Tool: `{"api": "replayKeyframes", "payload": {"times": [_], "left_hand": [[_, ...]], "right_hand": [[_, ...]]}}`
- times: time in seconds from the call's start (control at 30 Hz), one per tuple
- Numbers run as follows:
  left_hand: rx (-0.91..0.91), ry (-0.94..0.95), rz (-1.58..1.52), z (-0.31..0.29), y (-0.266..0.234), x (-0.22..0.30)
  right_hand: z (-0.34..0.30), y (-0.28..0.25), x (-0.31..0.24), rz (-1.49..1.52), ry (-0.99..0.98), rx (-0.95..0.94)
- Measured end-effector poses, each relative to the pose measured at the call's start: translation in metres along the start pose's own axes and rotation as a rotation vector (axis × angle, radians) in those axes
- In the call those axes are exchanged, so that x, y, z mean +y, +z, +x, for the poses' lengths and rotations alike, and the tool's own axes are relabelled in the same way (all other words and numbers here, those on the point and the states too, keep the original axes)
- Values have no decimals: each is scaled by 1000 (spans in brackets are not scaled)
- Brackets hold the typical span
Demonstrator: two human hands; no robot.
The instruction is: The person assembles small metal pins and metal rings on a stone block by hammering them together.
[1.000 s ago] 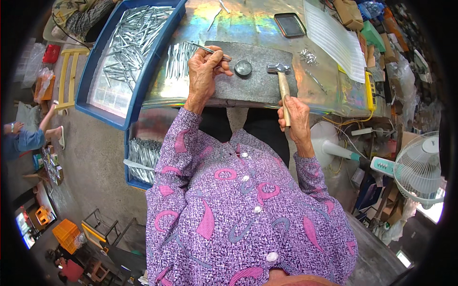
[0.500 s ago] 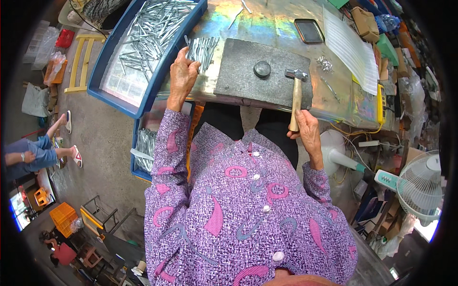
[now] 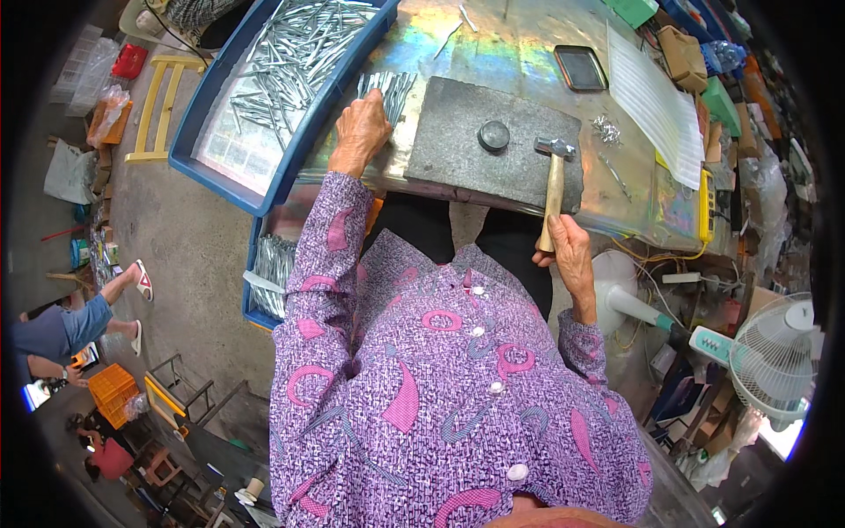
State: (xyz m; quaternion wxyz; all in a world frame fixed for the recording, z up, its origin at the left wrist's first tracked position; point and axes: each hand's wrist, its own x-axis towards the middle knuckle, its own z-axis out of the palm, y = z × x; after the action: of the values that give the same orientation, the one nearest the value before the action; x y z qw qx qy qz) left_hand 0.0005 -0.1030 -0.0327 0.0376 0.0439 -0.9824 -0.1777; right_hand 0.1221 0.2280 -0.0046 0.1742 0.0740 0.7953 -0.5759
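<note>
My left hand [image 3: 361, 132] is at the left end of a row of thin silvery metal strips [image 3: 402, 95], just right of the blue tray. Its fingers are curled down, and what lies between them is hidden. My right hand [image 3: 568, 251] grips the lower end of the wooden handle of a hammer [image 3: 554, 189]. The hammer head is over the right part of a dark grey slab [image 3: 449, 132]. A round dark metal disc [image 3: 494, 135] sits on the middle of that slab.
A blue tray [image 3: 284, 172] heaped with metal strips stands left, with another blue bin [image 3: 255, 304] below it. Right of the slab lie small metal bits [image 3: 606, 129], a black tray [image 3: 581, 68] and white foam sheeting [image 3: 651, 97]. A fan [image 3: 775, 356] stands right; another person [image 3: 66, 330] is left.
My left hand has moved slightly right, over the row's left end; the strip that stuck up from its fingers no longer shows. My right hand still holds the hammer. The other person's legs have shifted.
</note>
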Motion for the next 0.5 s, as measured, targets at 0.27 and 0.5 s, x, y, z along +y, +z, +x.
{"api": "replayKeyframes", "payload": {"times": [0.27,0.5], "left_hand": [[45,-51,-139,-12,-6,-3],[289,-29,-489,-42,-55,-21]], "right_hand": [[1,-1,-1,-17,8,-35],[3,-15,2,-50,25,-73]]}}
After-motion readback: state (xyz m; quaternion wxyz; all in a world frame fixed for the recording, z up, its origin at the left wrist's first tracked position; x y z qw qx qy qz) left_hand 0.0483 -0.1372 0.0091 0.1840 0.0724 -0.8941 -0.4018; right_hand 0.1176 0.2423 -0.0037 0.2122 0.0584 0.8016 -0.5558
